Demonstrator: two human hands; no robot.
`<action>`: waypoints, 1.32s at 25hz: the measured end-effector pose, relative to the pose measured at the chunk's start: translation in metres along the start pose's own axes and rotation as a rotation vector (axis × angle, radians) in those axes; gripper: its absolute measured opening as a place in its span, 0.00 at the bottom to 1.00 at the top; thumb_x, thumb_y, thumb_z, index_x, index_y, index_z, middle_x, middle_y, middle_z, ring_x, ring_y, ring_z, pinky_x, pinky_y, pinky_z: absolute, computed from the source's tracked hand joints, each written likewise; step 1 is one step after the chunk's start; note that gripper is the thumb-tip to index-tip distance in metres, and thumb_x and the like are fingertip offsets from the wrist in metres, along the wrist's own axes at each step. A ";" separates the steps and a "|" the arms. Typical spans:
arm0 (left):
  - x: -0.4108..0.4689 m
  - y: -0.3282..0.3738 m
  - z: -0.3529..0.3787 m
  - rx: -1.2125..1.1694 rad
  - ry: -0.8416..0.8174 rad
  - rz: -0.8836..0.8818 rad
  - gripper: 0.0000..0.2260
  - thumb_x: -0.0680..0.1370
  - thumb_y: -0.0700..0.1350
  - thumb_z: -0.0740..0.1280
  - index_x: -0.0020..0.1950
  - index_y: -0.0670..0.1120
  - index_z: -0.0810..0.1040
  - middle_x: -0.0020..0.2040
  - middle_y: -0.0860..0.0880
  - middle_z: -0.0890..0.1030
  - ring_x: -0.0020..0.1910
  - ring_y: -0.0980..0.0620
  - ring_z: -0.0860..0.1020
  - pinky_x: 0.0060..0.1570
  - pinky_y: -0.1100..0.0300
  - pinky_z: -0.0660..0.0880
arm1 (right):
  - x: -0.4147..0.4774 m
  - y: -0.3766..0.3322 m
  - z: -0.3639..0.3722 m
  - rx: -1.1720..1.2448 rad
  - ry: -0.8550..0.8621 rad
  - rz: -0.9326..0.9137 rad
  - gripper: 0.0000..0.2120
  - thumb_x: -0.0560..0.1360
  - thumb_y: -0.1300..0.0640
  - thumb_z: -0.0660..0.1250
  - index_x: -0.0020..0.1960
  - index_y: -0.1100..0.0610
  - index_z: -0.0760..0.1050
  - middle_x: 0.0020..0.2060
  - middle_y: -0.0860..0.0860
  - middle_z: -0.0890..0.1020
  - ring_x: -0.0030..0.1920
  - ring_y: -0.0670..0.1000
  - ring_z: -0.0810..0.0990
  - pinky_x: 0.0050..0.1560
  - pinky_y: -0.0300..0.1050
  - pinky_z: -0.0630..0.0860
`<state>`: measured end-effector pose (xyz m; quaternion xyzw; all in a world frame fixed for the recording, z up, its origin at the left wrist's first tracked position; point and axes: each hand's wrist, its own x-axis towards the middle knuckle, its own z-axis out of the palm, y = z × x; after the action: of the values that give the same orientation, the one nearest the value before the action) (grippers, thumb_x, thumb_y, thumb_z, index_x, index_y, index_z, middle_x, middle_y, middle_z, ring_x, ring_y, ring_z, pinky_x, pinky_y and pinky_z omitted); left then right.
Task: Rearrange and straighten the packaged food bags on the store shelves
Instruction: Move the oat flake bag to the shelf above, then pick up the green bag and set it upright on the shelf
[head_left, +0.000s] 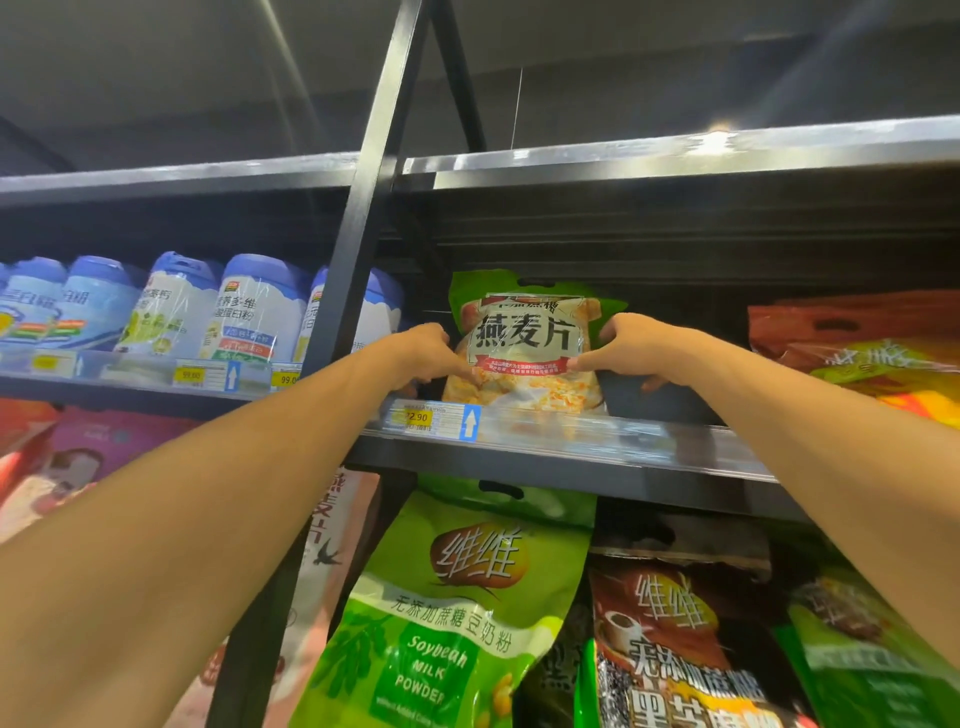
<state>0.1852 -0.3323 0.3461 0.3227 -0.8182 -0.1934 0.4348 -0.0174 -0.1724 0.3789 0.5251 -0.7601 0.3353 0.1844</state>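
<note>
A green oat-flake bag (524, 338) with a clear window stands upright on the upper shelf (571, 441), just right of the black upright post. My left hand (423, 358) grips its left edge and my right hand (631, 348) grips its right edge, both at mid height. The bag's bottom rests behind the shelf's clear price rail. On the shelf below hang a green soybean milk powder bag (447, 613) and a brown sesame bag (675, 649).
Blue-lidded white tubs (254, 306) line the upper shelf left of the black post (363, 234). An orange-red bag (862, 343) lies at the far right of the same shelf, with a gap between it and the oat bag. Pink bags (67, 457) sit lower left.
</note>
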 end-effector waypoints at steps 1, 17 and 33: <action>-0.008 0.004 -0.002 0.020 0.054 0.042 0.37 0.75 0.50 0.77 0.79 0.44 0.64 0.76 0.43 0.71 0.72 0.40 0.73 0.70 0.44 0.73 | -0.005 -0.002 -0.003 -0.014 0.030 -0.025 0.34 0.73 0.42 0.76 0.72 0.56 0.70 0.66 0.54 0.77 0.62 0.56 0.77 0.59 0.58 0.80; -0.148 -0.011 -0.036 0.644 0.472 0.589 0.39 0.77 0.64 0.68 0.82 0.50 0.60 0.83 0.45 0.61 0.83 0.41 0.57 0.78 0.40 0.63 | -0.153 -0.017 -0.003 -0.523 0.619 -0.514 0.34 0.75 0.41 0.72 0.77 0.49 0.67 0.78 0.55 0.66 0.76 0.59 0.66 0.68 0.61 0.72; -0.310 -0.112 -0.011 0.568 0.231 0.438 0.37 0.77 0.61 0.71 0.81 0.48 0.62 0.81 0.44 0.64 0.80 0.42 0.62 0.75 0.43 0.66 | -0.313 -0.012 0.075 -0.283 0.243 -0.358 0.35 0.77 0.42 0.71 0.78 0.56 0.64 0.73 0.55 0.72 0.70 0.58 0.74 0.64 0.58 0.78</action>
<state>0.3629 -0.1969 0.1037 0.2672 -0.8344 0.1764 0.4486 0.1184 -0.0164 0.1318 0.5760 -0.6668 0.2481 0.4026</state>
